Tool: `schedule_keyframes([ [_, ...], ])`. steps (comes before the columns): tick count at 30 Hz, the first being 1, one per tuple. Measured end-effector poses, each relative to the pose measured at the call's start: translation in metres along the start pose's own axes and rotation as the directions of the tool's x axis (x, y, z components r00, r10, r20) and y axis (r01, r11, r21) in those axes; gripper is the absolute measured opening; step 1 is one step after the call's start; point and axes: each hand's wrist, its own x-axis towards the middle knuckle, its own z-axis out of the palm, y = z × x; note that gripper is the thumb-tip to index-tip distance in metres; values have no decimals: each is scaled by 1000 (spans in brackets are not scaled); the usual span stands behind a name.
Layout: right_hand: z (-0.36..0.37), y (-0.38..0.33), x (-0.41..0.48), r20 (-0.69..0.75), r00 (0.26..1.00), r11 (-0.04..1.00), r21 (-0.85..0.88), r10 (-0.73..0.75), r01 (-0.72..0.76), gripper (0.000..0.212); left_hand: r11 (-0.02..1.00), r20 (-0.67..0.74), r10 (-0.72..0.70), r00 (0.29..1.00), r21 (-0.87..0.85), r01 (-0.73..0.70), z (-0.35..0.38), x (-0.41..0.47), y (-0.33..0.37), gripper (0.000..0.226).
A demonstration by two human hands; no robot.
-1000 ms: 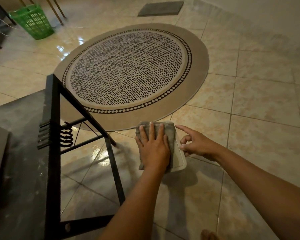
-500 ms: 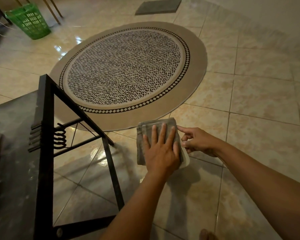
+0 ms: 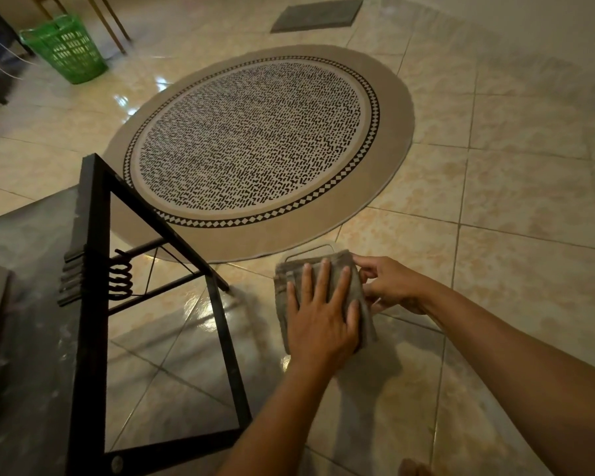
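A folded grey cloth (image 3: 285,286) lies over a white plastic container (image 3: 311,250). Only the container's far rim shows above the cloth. My left hand (image 3: 323,314) lies flat on the cloth with straight, spread fingers and presses it against the container. From the right, my right hand (image 3: 389,283) grips the container's right edge with curled fingers and thumb. The container and cloth cast a shadow on the tiles below.
A black metal table frame (image 3: 93,304) with a dark stone top (image 3: 31,304) stands at the left. A round patterned rug (image 3: 255,146) lies just beyond the hands. Further off are a green laundry basket (image 3: 66,49) and a grey mat (image 3: 316,13); beige floor tiles (image 3: 512,201) spread right.
My left hand and the cloth slid rightward across the container, which is now almost covered. My right hand's fingers closed in on its right edge.
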Motion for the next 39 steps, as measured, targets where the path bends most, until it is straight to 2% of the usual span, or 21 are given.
schedule_keyframes([
  [3,-5,-4,3,3,1000,1000,5,-1,1,76,999,-29,-46,999,0,46,-9,27,1,58],
  [7,1,1,0,-18,999,999,10,33,-33,80,976,-27,-217,976,-34,217,-12,21,-18,59],
  [11,-1,-3,1,-19,1000,1000,-10,21,-21,78,986,-55,-160,986,-50,157,6,-17,9,58],
  [15,0,-6,6,3,1000,999,-31,9,-9,79,990,-26,-135,991,36,135,-3,26,10,56],
  [20,5,-6,4,8,999,998,-57,32,-31,81,943,-44,-330,943,-46,328,-13,15,-9,59],
  [24,3,-12,9,30,999,997,-64,33,-31,80,964,-35,-266,963,-22,265,7,-17,27,62],
  [27,4,-12,11,45,998,997,-65,36,-34,81,977,-5,-210,978,20,210,4,15,26,63],
  [30,8,-9,8,32,998,998,-42,45,-43,82,969,7,-245,970,41,244,-14,39,-7,64],
  [33,11,-7,6,29,998,998,-19,56,-56,81,947,-27,-320,947,-37,319,-19,25,-26,61],
  [37,7,-8,7,28,998,998,-26,49,-49,79,957,-61,-290,955,-21,289,3,-24,12,62],
  [39,4,-8,8,32,999,998,-38,44,-43,79,966,-45,-259,965,-16,259,10,-18,28,62],
])
